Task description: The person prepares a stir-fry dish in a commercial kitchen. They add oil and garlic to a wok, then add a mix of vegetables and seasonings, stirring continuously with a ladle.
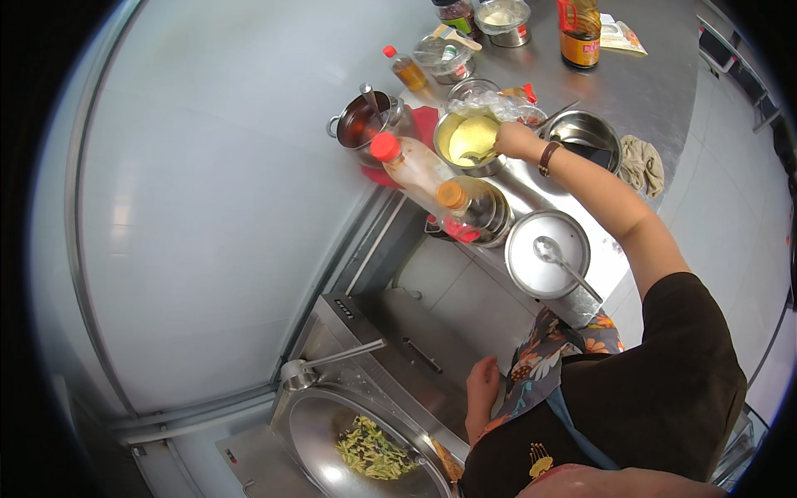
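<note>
My right hand (518,140) reaches over the rim of a steel pot (443,140) of yellow powder, its fingers closed around the handle end of a metal spoon (473,157) whose head rests in the powder. The grip is partly hidden. Low beside the floral apron (529,373), my left hand (483,383) has its fingers curled together, with nothing visible in it. Left of it, a wok (311,429) contains chopped green and yellowish food with dark pieces (373,451). A long-handled steel ladle (300,376) lies at the wok's upper edge.
Near the powder pot stand a red-capped bottle (414,168), an orange-capped bottle (485,211) and a pot of reddish liquid (363,124). A spoon crosses a white-topped round container (529,267). A steel bowl (579,124) and cloth (641,165) lie right; an oil bottle (579,46) stands farther back.
</note>
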